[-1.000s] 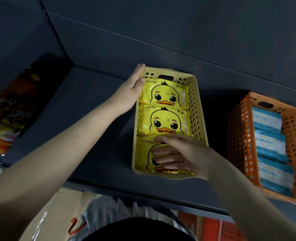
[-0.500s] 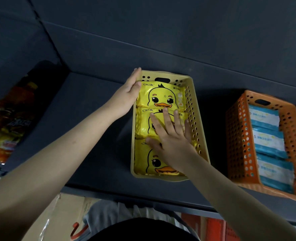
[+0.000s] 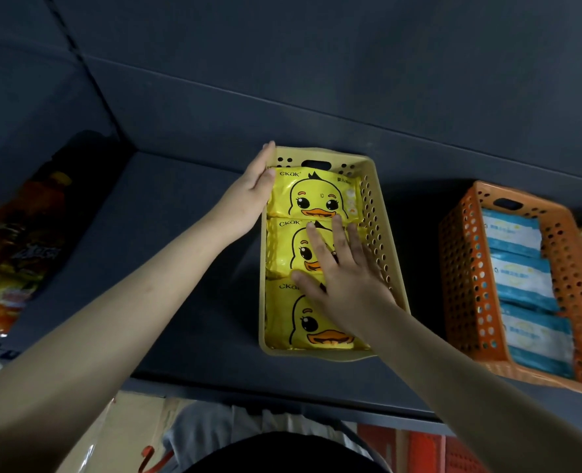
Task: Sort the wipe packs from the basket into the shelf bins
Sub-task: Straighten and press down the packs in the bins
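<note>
Three yellow duck-printed wipe packs (image 3: 317,196) fill the perforated yellow plastic bin (image 3: 381,240) on the dark shelf (image 3: 180,268). Our right hand (image 3: 344,278) lies outstretched, flat on the middle pack (image 3: 282,247); our left hand (image 3: 248,196), likewise flat, touches the bin's far-left wall.

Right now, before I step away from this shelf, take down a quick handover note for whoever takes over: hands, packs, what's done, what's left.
Left hand: open, straight fingers against the far left corner of the yellow bin.
Right hand: open, flat on the middle duck pack.
Things: the yellow bin holds three packs in a row, with the far duck pack and the near duck pack at either end. To its right, the orange bin holds blue-and-white packs.
Done: both bins are stocked.
Left: the basket is out of view, so check it for remaining packs.
</note>
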Action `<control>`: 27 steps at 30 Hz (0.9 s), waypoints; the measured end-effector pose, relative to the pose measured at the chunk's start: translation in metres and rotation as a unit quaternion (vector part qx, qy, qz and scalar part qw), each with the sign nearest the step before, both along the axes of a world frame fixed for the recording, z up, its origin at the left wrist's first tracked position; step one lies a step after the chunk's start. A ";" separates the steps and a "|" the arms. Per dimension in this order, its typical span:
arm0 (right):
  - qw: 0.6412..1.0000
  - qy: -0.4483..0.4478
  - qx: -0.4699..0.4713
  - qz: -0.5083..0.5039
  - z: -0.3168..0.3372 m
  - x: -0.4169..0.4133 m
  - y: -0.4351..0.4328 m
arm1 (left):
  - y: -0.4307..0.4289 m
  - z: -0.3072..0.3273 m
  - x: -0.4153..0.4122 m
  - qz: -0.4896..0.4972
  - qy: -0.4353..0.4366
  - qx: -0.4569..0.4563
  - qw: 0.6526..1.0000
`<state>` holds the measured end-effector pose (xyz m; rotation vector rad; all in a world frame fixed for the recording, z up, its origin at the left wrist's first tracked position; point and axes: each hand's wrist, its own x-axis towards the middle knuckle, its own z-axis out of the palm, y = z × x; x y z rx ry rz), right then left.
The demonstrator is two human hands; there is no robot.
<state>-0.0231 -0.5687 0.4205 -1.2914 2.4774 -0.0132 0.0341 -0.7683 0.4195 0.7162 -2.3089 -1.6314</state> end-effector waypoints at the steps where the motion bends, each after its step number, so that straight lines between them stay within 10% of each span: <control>1: 1.000 -0.002 -0.006 -0.001 0.003 -0.001 0.000 | -0.001 0.000 0.000 0.000 0.000 0.000 1.000; 21: 0.993 -0.066 -0.049 -0.081 -0.007 -0.028 -0.041 | -0.015 0.004 -0.017 -0.039 -0.012 -0.008 0.999; 27: 0.971 -0.084 -0.207 -0.087 0.063 -0.059 -0.016 | -0.021 0.009 -0.022 -0.055 -0.047 -0.075 0.995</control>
